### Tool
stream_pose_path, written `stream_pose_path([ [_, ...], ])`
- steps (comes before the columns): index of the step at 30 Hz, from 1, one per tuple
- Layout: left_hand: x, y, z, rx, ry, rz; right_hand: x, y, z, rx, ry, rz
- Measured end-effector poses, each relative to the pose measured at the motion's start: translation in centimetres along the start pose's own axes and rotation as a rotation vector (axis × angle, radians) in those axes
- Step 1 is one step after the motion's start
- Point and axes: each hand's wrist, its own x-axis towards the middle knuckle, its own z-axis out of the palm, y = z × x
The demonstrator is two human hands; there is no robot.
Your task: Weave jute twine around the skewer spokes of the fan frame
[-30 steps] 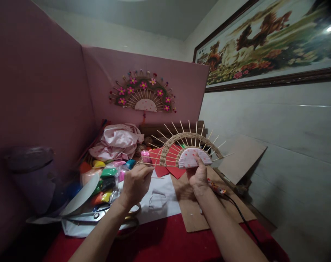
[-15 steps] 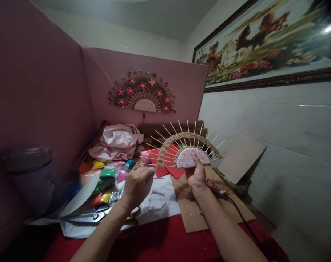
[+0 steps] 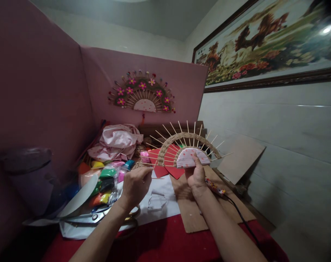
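Note:
A half-round fan frame (image 3: 193, 135) of thin sticks, with a band of brown twine woven through them, is held up in front of me. My right hand (image 3: 196, 178) grips its spotted half-disc base (image 3: 186, 158), thumb on the front and the other fingers behind. To the left of the frame, my left hand (image 3: 137, 185) is closed in a pinch. A short length of twine (image 3: 155, 164) runs from the band's lower left end to those fingertips. More twine (image 3: 140, 165) lies loosely behind that hand.
Bagged coloured clay (image 3: 108, 173), large scissors (image 3: 96, 217) and crumpled pink cloth (image 3: 119, 140) lie left. A glue gun (image 3: 216, 186) with a black cord rests on cardboard (image 3: 187, 214). Red cards (image 3: 172, 171) lie behind. A finished flowered fan (image 3: 145, 89) hangs on the pink panel.
My left hand has shifted slightly left, away from the frame, with the twine still at its fingertips. My right hand and the fan frame have stayed almost still.

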Motion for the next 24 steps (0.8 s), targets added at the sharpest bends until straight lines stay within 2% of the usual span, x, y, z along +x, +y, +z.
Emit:
stream_pose_path([
  [11,-0.1,0.2,-0.1,0.019,-0.017,-0.011,-0.3,-0.2,0.2,0.007,-0.008,0.001],
  [18,-0.2,-0.1,0.1,0.033,-0.037,-0.006,-0.4,-0.6,0.0,-0.002,-0.135,0.076],
  [24,-0.2,-0.1,0.3,-0.011,-0.032,0.004,-0.9,-1.0,0.0,-0.01,-0.063,0.115],
])
